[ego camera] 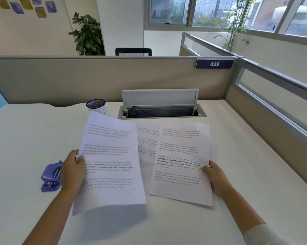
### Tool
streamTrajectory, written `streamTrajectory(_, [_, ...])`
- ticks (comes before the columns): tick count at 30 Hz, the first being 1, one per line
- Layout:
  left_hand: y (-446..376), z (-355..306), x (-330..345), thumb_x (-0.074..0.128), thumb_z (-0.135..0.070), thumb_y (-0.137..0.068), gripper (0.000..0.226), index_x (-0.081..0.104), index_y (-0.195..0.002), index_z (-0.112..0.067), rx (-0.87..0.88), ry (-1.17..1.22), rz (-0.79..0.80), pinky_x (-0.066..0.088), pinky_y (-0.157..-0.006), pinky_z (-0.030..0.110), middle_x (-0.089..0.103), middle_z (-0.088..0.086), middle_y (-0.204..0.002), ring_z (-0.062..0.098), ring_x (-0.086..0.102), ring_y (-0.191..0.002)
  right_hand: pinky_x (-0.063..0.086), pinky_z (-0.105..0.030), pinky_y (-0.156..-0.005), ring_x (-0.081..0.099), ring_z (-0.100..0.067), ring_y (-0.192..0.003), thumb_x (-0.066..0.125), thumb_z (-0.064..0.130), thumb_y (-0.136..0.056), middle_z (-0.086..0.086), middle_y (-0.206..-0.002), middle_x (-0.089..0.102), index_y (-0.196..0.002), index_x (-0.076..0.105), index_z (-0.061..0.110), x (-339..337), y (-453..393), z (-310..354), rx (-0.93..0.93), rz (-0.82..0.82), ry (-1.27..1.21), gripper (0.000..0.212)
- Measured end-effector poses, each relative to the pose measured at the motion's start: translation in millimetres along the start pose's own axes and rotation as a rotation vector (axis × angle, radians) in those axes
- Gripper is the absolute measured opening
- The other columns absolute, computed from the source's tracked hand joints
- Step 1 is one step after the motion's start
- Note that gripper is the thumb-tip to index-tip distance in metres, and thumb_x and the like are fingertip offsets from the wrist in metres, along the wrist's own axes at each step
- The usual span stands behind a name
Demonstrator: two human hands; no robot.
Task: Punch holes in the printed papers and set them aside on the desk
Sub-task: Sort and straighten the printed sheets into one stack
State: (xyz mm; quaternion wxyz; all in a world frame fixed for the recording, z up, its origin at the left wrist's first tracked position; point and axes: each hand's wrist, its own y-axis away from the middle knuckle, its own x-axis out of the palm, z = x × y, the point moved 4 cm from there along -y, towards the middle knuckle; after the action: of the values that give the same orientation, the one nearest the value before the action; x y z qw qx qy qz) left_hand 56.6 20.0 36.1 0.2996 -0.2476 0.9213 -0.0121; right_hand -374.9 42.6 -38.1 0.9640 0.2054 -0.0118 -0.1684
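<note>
Work surface: a white, smooth desk (237, 142) enclosed by beige fabric-faced partitions (96, 80) with grey metal trim; the right-hand partition carries a glazed strip. A blue plate (214, 64) marked 439 is fixed to the rear partition. Beyond it are a black chair back (133, 51), a leafy potted plant (88, 35), a white wall with purple and yellow leaf-shaped decals, and windows.

Taking the open cable tray (162, 111) set into the desk as reference: its rectangular grey lid stands raised, with a black plug and cable inside. Just left of the tray stands a cylindrical cup (96, 106) with a dark mesh top. In front of the tray are the printed papers, thin white sheets with blocks of black text.

The left hand (73, 171) grips the left edge of one sheet (110, 161), thumb on top, lifted off the desk and casting a shadow beneath. The right hand (215, 175) pinches the right edge of a second sheet (182, 163), front and right of the tray. A third sheet (147, 147) shows between the two, partly covered. The hands are well apart.

A purple plastic hole punch (51, 176) with metal parts lies on the desk, far front-left of the tray, just beside the left hand.
</note>
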Motion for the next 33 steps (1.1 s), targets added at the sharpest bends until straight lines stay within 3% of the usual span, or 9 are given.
streamTrajectory(6, [-3.5,-12.4,6.4,0.044,-0.009,-0.090,0.020,0.055,-0.106,-0.004,-0.072,0.191,0.005,0.037,-0.071,0.034,0.059,0.013,-0.094,0.027,0.053,-0.082,0.056,-0.044,-0.075,0.068,-0.034,-0.087,0.041,-0.003,-0.086,-0.016,-0.102,0.069,-0.106,0.058,0.009,4.1,10.2,3.7,0.017,0.045,-0.020,0.029])
streamTrajectory(10, [12.3,-23.3,33.5,0.045,-0.007,-0.090,0.015,0.056,-0.101,-0.006,-0.109,0.280,0.134,0.039,-0.072,0.032,0.061,0.015,-0.094,0.026,0.055,-0.080,0.056,-0.049,-0.078,0.068,-0.036,-0.088,0.042,-0.003,-0.086,-0.017,-0.101,0.070,-0.107,0.059,0.008,17.1,18.4,7.8,0.025,0.111,0.004,0.029])
streamTrajectory(17, [38.0,-30.2,72.8,0.048,-0.013,-0.092,0.013,0.059,-0.097,-0.007,-0.256,0.429,0.336,0.049,-0.066,0.031,0.064,0.008,-0.093,0.023,0.061,-0.080,0.056,-0.041,-0.071,0.067,-0.029,-0.080,0.036,-0.003,-0.087,-0.012,-0.092,0.071,-0.098,0.060,0.009,48.0,37.9,30.3,0.025,0.272,0.005,0.029])
streamTrajectory(19, [43.6,-31.0,79.7,0.051,-0.017,-0.091,0.017,0.059,-0.100,-0.004,-0.309,0.494,0.407,0.051,-0.072,0.037,0.067,0.012,-0.098,0.029,0.063,-0.088,0.056,-0.040,-0.073,0.067,-0.028,-0.083,0.038,0.002,-0.089,-0.011,-0.096,0.072,-0.102,0.060,0.009,53.7,41.5,34.1,0.035,0.309,-0.026,0.027])
streamTrajectory(21, [49.9,-38.6,85.4,0.053,-0.018,-0.091,0.019,0.058,-0.104,-0.005,-0.331,0.530,0.472,0.052,-0.072,0.038,0.068,0.012,-0.098,0.030,0.064,-0.087,0.056,-0.041,-0.077,0.069,-0.027,-0.089,0.043,0.022,-0.094,-0.008,-0.098,0.073,-0.106,0.064,0.014,59.1,46.4,40.1,0.007,0.350,-0.004,0.025])
streamTrajectory(24, [51.6,-57.3,90.4,0.054,-0.013,-0.090,0.016,0.054,-0.106,-0.011,-0.236,0.466,0.477,0.053,-0.071,0.037,0.067,0.010,-0.099,0.025,0.065,-0.083,0.055,-0.039,-0.083,0.068,-0.022,-0.097,0.039,0.051,-0.093,-0.001,-0.106,0.072,-0.113,0.063,0.023,67.3,48.9,54.6,-0.065,0.340,0.091,0.041])
streamTrajectory(28, [47.0,-82.9,86.7,0.053,-0.013,-0.090,0.017,0.052,-0.108,-0.012,-0.068,0.428,0.390,0.055,-0.067,0.035,0.066,0.010,-0.098,0.022,0.066,-0.080,0.053,-0.029,-0.076,0.066,-0.018,-0.096,0.052,0.032,-0.092,-0.003,-0.115,0.066,-0.123,0.053,0.016,75.1,53.6,82.9,-0.277,0.233,0.267,0.034])
streamTrajectory(33, [45.2,-108.2,63.2,0.052,-0.015,-0.091,0.006,0.051,-0.093,-0.020,0.160,0.506,0.207,0.054,-0.062,0.025,0.065,0.003,-0.091,0.020,0.064,-0.080,0.057,-0.029,-0.071,0.068,-0.017,-0.089,0.053,0.019,-0.092,-0.002,-0.104,0.068,-0.111,0.055,0.020,73.8,70.0,116.2,-0.482,0.159,0.212,0.018])
